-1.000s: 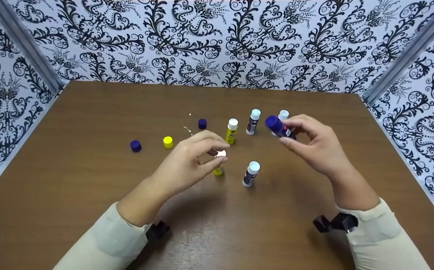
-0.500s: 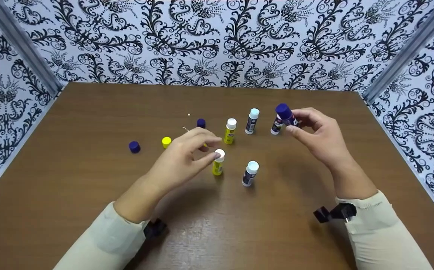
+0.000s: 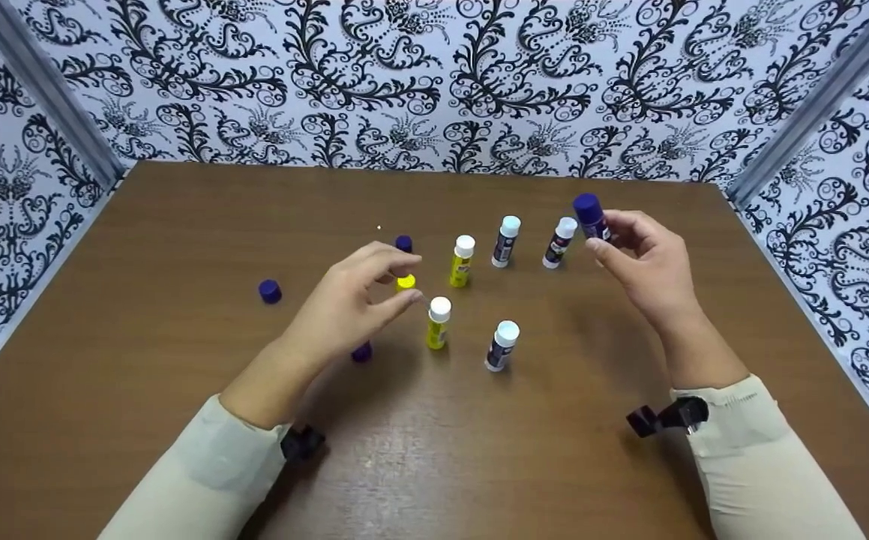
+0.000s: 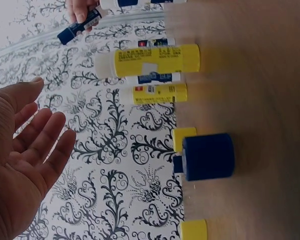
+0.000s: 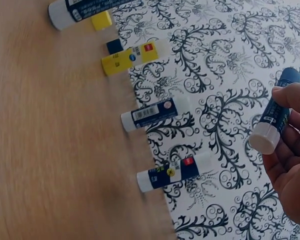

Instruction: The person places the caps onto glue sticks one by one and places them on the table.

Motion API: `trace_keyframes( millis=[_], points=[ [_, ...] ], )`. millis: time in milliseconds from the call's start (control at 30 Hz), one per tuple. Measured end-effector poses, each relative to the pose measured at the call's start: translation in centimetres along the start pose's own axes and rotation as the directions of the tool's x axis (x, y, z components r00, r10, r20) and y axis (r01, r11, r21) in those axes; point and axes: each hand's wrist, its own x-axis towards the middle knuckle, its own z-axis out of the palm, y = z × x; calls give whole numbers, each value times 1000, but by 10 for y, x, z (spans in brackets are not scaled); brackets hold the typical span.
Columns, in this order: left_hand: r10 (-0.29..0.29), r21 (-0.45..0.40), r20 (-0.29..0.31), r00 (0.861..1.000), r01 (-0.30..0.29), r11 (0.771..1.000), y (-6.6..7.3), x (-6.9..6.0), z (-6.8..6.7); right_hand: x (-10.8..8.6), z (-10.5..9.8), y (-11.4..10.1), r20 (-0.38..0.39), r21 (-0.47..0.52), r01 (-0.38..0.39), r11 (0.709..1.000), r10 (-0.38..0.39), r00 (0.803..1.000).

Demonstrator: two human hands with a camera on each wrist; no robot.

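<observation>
My right hand (image 3: 648, 266) holds a dark blue glue stick (image 3: 591, 216) above the table, its purple cap on and pointing up. In the right wrist view, thumb and fingers grip the stick (image 5: 276, 112) around its middle. My left hand (image 3: 348, 300) hovers over the caps with relaxed fingers; the left wrist view shows nothing in its palm. Just right of it stands a yellow glue stick (image 3: 438, 326) without a cap. Another yellow stick (image 3: 460, 266) stands farther back. Three capless dark blue sticks also stand upright: front (image 3: 501, 349), back (image 3: 505, 244) and right (image 3: 558, 244).
Loose caps lie at the left: a purple cap (image 3: 270, 292), a second at the back (image 3: 403, 244), and another (image 3: 361, 352) below my left hand. A yellow cap (image 3: 406, 283) shows between thumb and fingers. A patterned wall (image 3: 434, 90) bounds the brown table (image 3: 142, 337).
My right hand has carried the capped glue stick rightward and back. My left hand has drawn left, away from the front yellow stick, uncovering a purple cap below it.
</observation>
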Motion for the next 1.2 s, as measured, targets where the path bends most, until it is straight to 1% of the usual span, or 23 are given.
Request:
trace_keyframes(
  millis=[100, 267, 367, 500, 600, 667, 800, 900, 1067, 1200],
  points=[
    [-30, -1, -3, 1000, 30, 1000, -5, 0, -2, 2, 0, 5, -16, 3, -11, 1000, 11, 1000],
    [-78, -38, -16, 997, 77, 996, -13, 1, -5, 6, 0, 15, -30, 38, -31, 999, 32, 999],
    [-109, -67, -21, 994, 107, 992, -18, 2, -7, 10, 0, 22, -35, 92, -42, 995, 46, 998],
    [-156, -74, -17, 988, 154, 985, -25, 3, -9, 14, -2, 32, -36, 161, -52, 986, 59, 998],
    [-189, -63, -16, 982, 188, 980, -29, 3, -11, 16, -4, 39, -50, 144, -55, 988, 63, 997],
    [-201, -62, -20, 979, 199, 978, -31, 3, -13, 18, -5, 43, -67, 113, -62, 992, 70, 995],
    [-207, -66, -31, 978, 205, 977, -34, 3, -16, 21, -7, 52, -92, 104, -102, 989, 111, 990],
    [-201, -60, -39, 979, 199, 978, -35, 3, -18, 23, -8, 57, -104, 144, -130, 981, 146, 984],
    [-199, -44, -61, 978, 197, 979, -40, 2, -22, 26, -6, 63, -129, 193, -151, 969, 177, 976],
    [-204, -56, -82, 975, 200, 978, -46, 2, -26, 28, -4, 67, -141, 221, -171, 960, 205, 968]
  ],
)
